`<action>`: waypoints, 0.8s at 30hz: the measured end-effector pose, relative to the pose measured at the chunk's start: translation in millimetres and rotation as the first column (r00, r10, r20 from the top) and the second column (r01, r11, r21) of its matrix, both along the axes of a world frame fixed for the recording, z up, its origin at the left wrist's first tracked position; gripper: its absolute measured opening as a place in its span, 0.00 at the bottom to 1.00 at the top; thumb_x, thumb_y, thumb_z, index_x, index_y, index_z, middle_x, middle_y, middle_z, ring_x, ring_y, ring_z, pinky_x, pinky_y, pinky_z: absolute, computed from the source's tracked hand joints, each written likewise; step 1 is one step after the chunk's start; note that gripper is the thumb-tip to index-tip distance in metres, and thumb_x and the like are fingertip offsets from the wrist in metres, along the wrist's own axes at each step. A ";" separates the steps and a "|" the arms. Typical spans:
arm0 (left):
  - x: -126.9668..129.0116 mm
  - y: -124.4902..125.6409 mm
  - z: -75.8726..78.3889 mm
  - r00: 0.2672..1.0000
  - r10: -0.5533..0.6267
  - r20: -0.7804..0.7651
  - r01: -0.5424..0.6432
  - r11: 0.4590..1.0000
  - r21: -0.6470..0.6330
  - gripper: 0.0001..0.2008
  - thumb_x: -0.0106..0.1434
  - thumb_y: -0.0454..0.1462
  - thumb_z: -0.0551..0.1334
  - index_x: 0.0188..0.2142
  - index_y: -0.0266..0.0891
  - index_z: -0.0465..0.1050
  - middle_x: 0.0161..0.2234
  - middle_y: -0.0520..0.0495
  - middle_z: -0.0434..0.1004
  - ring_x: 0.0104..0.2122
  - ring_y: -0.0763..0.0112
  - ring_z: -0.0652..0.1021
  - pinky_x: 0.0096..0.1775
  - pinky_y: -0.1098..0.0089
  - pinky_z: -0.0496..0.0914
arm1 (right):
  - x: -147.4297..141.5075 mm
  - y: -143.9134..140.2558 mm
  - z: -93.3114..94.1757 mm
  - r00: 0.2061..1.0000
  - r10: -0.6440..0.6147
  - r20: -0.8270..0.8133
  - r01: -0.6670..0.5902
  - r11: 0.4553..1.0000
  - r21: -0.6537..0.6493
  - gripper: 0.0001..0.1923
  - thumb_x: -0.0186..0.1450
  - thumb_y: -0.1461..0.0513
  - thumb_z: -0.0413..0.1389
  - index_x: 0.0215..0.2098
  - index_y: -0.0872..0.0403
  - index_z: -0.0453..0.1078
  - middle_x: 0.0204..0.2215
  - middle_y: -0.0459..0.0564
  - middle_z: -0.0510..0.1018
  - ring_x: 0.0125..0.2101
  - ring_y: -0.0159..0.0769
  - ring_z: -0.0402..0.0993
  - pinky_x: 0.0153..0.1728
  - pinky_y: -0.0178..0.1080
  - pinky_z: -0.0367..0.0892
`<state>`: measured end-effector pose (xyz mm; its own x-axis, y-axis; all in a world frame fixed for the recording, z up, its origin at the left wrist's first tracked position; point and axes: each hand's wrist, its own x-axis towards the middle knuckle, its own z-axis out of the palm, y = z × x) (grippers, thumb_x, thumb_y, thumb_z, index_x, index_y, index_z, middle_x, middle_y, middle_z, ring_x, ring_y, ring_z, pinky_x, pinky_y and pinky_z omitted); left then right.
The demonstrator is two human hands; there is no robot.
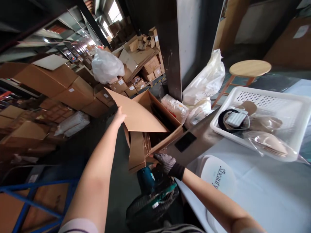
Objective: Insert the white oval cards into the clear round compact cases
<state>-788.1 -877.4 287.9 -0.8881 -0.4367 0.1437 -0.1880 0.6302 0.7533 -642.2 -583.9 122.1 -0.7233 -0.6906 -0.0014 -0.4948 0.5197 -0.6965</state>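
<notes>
My bare left hand is closed on the left edge of a cardboard sheet. The sheet slants across the top of a large open cardboard box, whose dark inside is partly covered. My right hand, in a striped glove with a dark cuff, is closed at the near lower edge of this box; its fingertips are partly hidden. Hanging down at the box's near side is a narrow cardboard flap. Right below my right hand stands a dark green fan.
A white plastic basket with bagged items rests on the pale-covered table at right. Beside the box are a dark phone-like slab, white bags and a pillar. A wooden stool and stacked cartons stand farther off.
</notes>
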 end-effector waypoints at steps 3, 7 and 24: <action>-16.1 13.4 -9.0 0.994 -0.056 0.091 0.064 0.994 -0.093 0.46 0.51 0.23 0.62 0.69 0.37 0.52 0.64 0.37 0.64 0.63 0.54 0.66 0.62 0.58 0.63 | 20.6 19.5 7.2 0.991 -0.008 0.132 0.009 1.000 -0.012 0.25 0.64 0.55 0.55 0.60 0.41 0.68 0.52 0.47 0.79 0.52 0.41 0.75 0.50 0.37 0.69; -24.8 32.5 -28.4 0.977 -0.097 0.190 0.133 0.972 -0.192 0.43 0.55 0.25 0.62 0.69 0.40 0.52 0.62 0.39 0.68 0.60 0.57 0.70 0.60 0.64 0.65 | 30.2 34.1 12.5 0.972 -0.049 0.228 0.038 0.998 0.052 0.25 0.64 0.56 0.56 0.60 0.41 0.69 0.49 0.46 0.80 0.50 0.41 0.77 0.49 0.38 0.70; -21.6 114.8 -110.2 0.858 -0.243 0.453 0.340 0.929 -0.145 0.43 0.65 0.36 0.59 0.71 0.35 0.33 0.71 0.29 0.29 0.70 0.53 0.44 0.66 0.55 0.50 | 47.5 51.6 -4.6 0.974 0.004 0.227 -0.005 1.000 0.006 0.25 0.63 0.61 0.58 0.59 0.45 0.71 0.50 0.52 0.79 0.49 0.42 0.77 0.51 0.37 0.70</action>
<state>-809.7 -762.6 177.7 -0.9657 -0.1501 -0.2119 -0.2374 0.8411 0.4860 -594.7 -532.3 117.6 -0.7006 -0.6931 -0.1696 -0.3265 0.5227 -0.7875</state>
